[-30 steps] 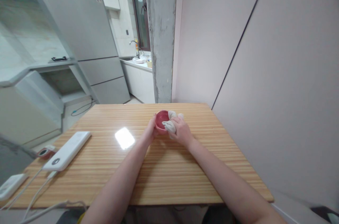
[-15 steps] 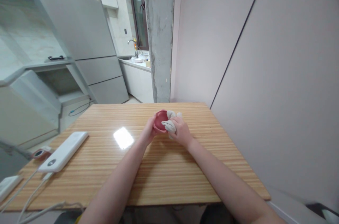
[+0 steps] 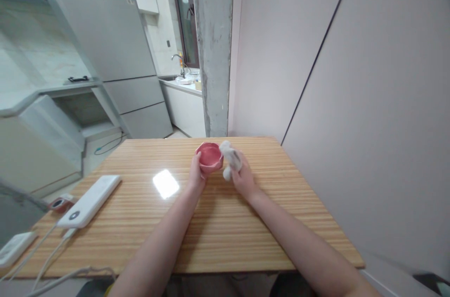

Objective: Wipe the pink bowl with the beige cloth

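Pink bowl (image 3: pixel 210 157) sits cupped in my left hand (image 3: pixel 195 176), fingers curled round its near wall to steady it above the wooden table (image 3: pixel 218 222). My right hand (image 3: pixel 242 176) is closed on a bunched white cloth (image 3: pixel 230 159), just right of the rim, clear of the inside. Both forearms stretch straight ahead.

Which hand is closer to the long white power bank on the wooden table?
Left. The left hand, holding the pink bowl, is nearer the long white power bank; the right hand is farther right.
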A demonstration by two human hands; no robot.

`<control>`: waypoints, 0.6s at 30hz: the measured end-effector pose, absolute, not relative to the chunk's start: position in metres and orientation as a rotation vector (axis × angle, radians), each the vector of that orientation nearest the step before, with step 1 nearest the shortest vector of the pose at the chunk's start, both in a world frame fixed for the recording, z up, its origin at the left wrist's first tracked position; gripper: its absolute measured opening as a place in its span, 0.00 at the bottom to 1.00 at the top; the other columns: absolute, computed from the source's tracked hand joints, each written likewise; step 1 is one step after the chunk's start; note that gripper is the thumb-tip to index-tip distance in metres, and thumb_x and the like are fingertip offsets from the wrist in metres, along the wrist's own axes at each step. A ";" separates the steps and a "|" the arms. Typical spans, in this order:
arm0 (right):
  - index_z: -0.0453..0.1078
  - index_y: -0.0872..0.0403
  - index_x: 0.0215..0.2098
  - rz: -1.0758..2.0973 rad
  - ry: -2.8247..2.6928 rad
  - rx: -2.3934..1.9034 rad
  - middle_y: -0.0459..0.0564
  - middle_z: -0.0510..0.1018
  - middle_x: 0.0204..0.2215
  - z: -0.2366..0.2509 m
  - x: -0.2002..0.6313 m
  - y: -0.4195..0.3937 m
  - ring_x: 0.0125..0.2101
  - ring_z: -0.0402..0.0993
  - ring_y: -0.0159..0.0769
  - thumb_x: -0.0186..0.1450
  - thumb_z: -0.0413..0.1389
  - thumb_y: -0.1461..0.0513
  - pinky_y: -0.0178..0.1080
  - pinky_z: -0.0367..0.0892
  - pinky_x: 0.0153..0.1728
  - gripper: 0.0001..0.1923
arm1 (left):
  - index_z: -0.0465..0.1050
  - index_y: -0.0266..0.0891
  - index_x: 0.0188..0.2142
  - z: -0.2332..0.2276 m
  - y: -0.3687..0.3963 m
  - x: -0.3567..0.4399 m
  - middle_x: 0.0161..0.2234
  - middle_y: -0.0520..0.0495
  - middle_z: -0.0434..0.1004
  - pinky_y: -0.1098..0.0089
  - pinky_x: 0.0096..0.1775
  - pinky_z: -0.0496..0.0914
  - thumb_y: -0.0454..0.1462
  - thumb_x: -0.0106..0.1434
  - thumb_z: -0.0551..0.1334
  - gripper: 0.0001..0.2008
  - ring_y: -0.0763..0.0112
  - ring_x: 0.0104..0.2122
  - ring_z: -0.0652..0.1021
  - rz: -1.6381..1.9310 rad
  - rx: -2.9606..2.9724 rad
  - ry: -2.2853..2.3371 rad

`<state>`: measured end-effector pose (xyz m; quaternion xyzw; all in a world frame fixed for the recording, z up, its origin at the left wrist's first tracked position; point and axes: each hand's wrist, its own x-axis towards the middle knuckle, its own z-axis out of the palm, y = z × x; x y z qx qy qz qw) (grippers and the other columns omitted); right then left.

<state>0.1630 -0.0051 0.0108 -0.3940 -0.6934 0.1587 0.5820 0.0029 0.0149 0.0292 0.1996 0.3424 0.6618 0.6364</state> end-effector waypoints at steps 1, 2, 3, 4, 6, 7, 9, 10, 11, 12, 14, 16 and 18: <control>0.57 0.52 0.64 0.358 -1.455 -0.974 0.57 0.65 0.61 0.008 0.169 0.002 0.63 0.57 0.44 0.66 0.51 0.55 0.52 0.52 0.63 0.29 | 0.72 0.36 0.48 0.032 0.015 0.003 0.41 0.44 0.80 0.67 0.43 0.75 0.40 0.63 0.61 0.15 0.65 0.42 0.79 1.509 0.442 0.786; 0.57 0.53 0.63 0.390 -1.342 -1.015 0.57 0.65 0.61 0.005 0.174 0.009 0.64 0.56 0.44 0.66 0.50 0.52 0.52 0.51 0.64 0.30 | 0.73 0.36 0.47 0.034 0.014 0.004 0.41 0.44 0.80 0.66 0.44 0.75 0.40 0.63 0.60 0.15 0.64 0.43 0.79 1.481 0.439 0.789; 0.60 0.53 0.62 0.471 -1.276 -1.042 0.57 0.68 0.59 0.003 0.177 0.015 0.63 0.58 0.45 0.65 0.50 0.49 0.52 0.53 0.63 0.30 | 0.73 0.35 0.47 0.036 0.014 0.006 0.42 0.43 0.80 0.65 0.45 0.74 0.39 0.63 0.60 0.15 0.63 0.43 0.79 1.432 0.447 0.787; 0.63 0.53 0.59 0.588 -1.250 -1.052 0.57 0.71 0.56 0.000 0.177 0.019 0.61 0.61 0.46 0.64 0.50 0.46 0.52 0.55 0.62 0.30 | 0.74 0.34 0.47 0.036 0.013 0.008 0.42 0.42 0.80 0.65 0.46 0.74 0.39 0.63 0.60 0.15 0.62 0.44 0.79 1.370 0.463 0.775; 0.70 0.52 0.52 0.836 -1.240 -1.031 0.56 0.78 0.49 -0.004 0.168 0.019 0.55 0.69 0.46 0.63 0.49 0.42 0.50 0.61 0.59 0.30 | 0.74 0.32 0.47 0.035 0.011 0.013 0.44 0.39 0.80 0.64 0.48 0.73 0.40 0.64 0.59 0.16 0.60 0.46 0.78 1.278 0.497 0.738; 0.72 0.52 0.49 0.926 -1.232 -1.016 0.55 0.80 0.46 -0.006 0.161 0.016 0.53 0.72 0.46 0.62 0.49 0.41 0.50 0.63 0.58 0.30 | 0.74 0.31 0.48 0.034 0.010 0.015 0.45 0.39 0.79 0.63 0.49 0.73 0.41 0.64 0.58 0.18 0.59 0.47 0.78 1.264 0.505 0.720; 0.73 0.51 0.47 1.010 -1.206 -0.990 0.53 0.81 0.44 -0.010 0.143 0.005 0.52 0.72 0.45 0.61 0.50 0.39 0.49 0.63 0.58 0.30 | 0.72 0.32 0.50 0.030 0.009 0.019 0.47 0.38 0.79 0.62 0.48 0.73 0.44 0.65 0.57 0.20 0.58 0.48 0.77 1.310 0.509 0.704; 0.73 0.51 0.48 1.029 -1.194 -0.981 0.53 0.81 0.44 -0.012 0.135 0.000 0.53 0.72 0.44 0.61 0.50 0.39 0.48 0.62 0.59 0.31 | 0.71 0.34 0.52 0.029 0.009 0.019 0.48 0.39 0.78 0.62 0.48 0.74 0.46 0.65 0.57 0.22 0.58 0.49 0.77 1.369 0.515 0.713; 0.73 0.51 0.49 1.045 -1.184 -0.971 0.53 0.80 0.44 -0.013 0.128 -0.006 0.55 0.71 0.44 0.61 0.50 0.39 0.48 0.61 0.59 0.31 | 0.70 0.35 0.53 0.028 0.009 0.019 0.49 0.40 0.77 0.63 0.48 0.74 0.46 0.65 0.58 0.22 0.59 0.49 0.77 1.441 0.534 0.730; 0.72 0.52 0.50 1.059 -1.169 -0.959 0.53 0.80 0.45 -0.013 0.122 -0.010 0.56 0.70 0.43 0.62 0.50 0.39 0.48 0.61 0.60 0.31 | 0.69 0.37 0.54 0.027 0.009 0.018 0.50 0.41 0.77 0.64 0.47 0.74 0.46 0.64 0.59 0.23 0.60 0.50 0.76 1.504 0.570 0.751; 0.71 0.52 0.52 1.068 -1.098 -0.949 0.54 0.79 0.48 -0.011 0.121 -0.011 0.56 0.69 0.42 0.62 0.50 0.40 0.48 0.60 0.60 0.32 | 0.68 0.42 0.55 0.027 0.010 0.016 0.52 0.44 0.75 0.68 0.45 0.73 0.46 0.62 0.62 0.23 0.62 0.50 0.76 1.547 0.676 0.788; 0.71 0.53 0.51 1.039 -0.987 -0.972 0.53 0.78 0.49 -0.007 0.133 -0.004 0.56 0.69 0.42 0.63 0.49 0.40 0.47 0.60 0.61 0.31 | 0.69 0.44 0.54 0.027 0.010 0.013 0.50 0.45 0.76 0.70 0.42 0.73 0.47 0.61 0.64 0.23 0.64 0.47 0.77 1.450 0.745 0.827; 0.73 0.53 0.49 0.998 -0.888 -1.002 0.52 0.79 0.49 -0.002 0.154 0.010 0.55 0.70 0.42 0.62 0.49 0.40 0.46 0.60 0.60 0.31 | 0.70 0.43 0.52 0.028 0.009 0.013 0.44 0.43 0.79 0.69 0.38 0.74 0.51 0.61 0.62 0.24 0.64 0.41 0.79 1.264 0.739 0.859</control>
